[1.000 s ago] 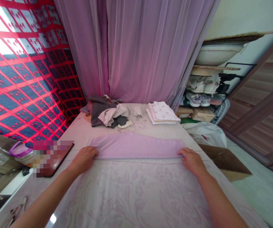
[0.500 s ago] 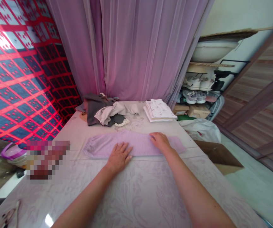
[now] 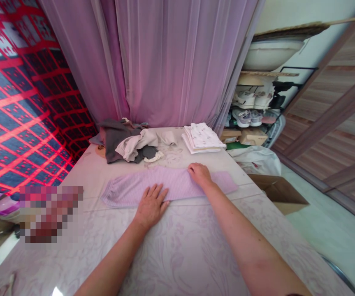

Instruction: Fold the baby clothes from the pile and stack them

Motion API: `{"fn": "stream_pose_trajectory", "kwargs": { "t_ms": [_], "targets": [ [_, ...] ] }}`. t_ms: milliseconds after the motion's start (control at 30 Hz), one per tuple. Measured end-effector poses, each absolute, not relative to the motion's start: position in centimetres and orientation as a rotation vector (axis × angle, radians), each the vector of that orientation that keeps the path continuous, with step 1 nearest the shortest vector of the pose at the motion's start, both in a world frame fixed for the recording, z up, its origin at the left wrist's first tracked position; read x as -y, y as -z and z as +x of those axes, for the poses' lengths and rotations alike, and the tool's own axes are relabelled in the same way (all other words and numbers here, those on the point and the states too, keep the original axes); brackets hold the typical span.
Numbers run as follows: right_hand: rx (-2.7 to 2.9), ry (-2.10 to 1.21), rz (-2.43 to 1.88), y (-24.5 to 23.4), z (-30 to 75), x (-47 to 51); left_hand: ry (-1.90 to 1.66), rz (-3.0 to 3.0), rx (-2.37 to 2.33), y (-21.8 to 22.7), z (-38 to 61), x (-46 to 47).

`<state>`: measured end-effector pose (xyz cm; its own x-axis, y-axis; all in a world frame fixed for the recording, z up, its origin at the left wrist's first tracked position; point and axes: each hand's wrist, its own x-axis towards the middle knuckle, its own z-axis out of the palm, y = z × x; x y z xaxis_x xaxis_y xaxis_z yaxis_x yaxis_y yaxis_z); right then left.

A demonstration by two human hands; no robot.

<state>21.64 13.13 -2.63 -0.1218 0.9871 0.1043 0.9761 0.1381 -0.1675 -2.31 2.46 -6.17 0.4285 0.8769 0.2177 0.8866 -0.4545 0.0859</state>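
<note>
Left hand (image 3: 151, 206) lies open and flat, fingertips on the near edge of a folded lilac ribbed-knit garment (image 3: 140, 187); right hand (image 3: 199, 174) rests curled on its far edge, any grip unclear. The garment lies on a pale floral sheet (image 3: 177, 255), before crumpled grey and cream clothes (image 3: 124, 142), folded white patterned cloth (image 3: 202, 138) and a sheer mauve curtain (image 3: 165, 61).

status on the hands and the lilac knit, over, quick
Left hand flat on the folded lilac knit garment; right hand on its far edge. Heap of grey and cream clothes beyond it, apart from it.
</note>
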Motion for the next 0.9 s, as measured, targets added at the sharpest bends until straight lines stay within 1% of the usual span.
{"fn": "stream_pose_trajectory", "kwargs": {
  "t_ms": [100,267,400,533,667,900],
  "targets": [
    [2.187,-0.073,-1.946,3.1,21.6,-12.9,0.394,-2.582,1.582,6.4,-2.3,-2.4],
    [2.142,-0.056,-1.935,3.7,21.4,-12.0,0.352,-2.567,1.616,6.5,-2.2,-2.4],
    [2.208,-0.017,-1.791,4.2,20.1,-9.8,0.281,-2.556,1.701,6.4,-1.9,-2.5],
    [2.434,-0.128,-1.770,4.9,18.7,-7.8,0.246,-2.555,1.795,5.9,-1.5,-2.6],
    [2.420,-0.172,-1.831,4.9,18.1,-7.1,0.228,-2.533,1.882,5.6,-1.1,-2.6],
    [2.479,-0.246,-1.750,4.8,17.8,-6.2,0.212,-2.515,1.918,5.1,-0.8,-2.5]
  ]
}}
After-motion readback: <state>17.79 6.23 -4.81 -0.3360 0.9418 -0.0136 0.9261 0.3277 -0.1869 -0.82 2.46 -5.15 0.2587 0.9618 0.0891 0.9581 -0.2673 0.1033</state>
